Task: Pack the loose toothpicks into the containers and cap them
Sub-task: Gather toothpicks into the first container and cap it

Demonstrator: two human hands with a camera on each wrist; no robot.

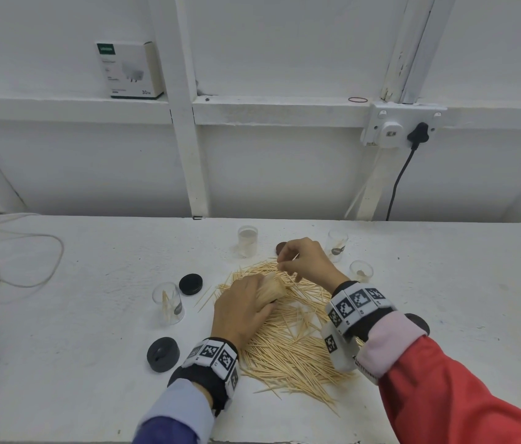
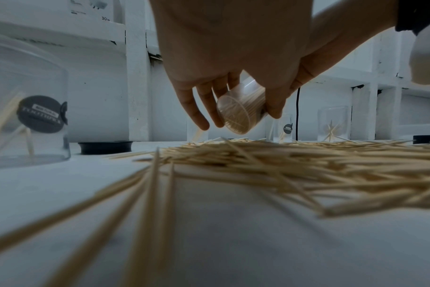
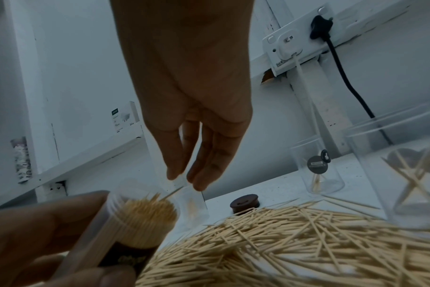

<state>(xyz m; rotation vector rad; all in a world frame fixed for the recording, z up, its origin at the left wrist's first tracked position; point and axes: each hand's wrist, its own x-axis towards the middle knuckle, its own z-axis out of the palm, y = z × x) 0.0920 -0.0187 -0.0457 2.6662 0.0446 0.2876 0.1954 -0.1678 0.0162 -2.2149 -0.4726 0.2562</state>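
My left hand [image 1: 254, 301] grips a clear container [image 1: 272, 288] packed full of toothpicks, tilted with its open mouth toward the right hand; the left wrist view shows its base [image 2: 236, 116] above the table. My right hand [image 1: 282, 262] pinches a single toothpick [image 3: 171, 193] between thumb and fingers, its tip just at the container's mouth [image 3: 145, 212]. Under both hands a big pile of loose toothpicks [image 1: 291, 341] is spread over the white table.
Open clear containers stand at the left [image 1: 169, 304], behind the pile [image 1: 248, 241] and at the right [image 1: 336, 245], [image 1: 361, 271]. Two black caps [image 1: 190, 284], [image 1: 163, 354] lie left of the pile, a brown cap [image 1: 280, 247] behind it. Cables lie at the far left.
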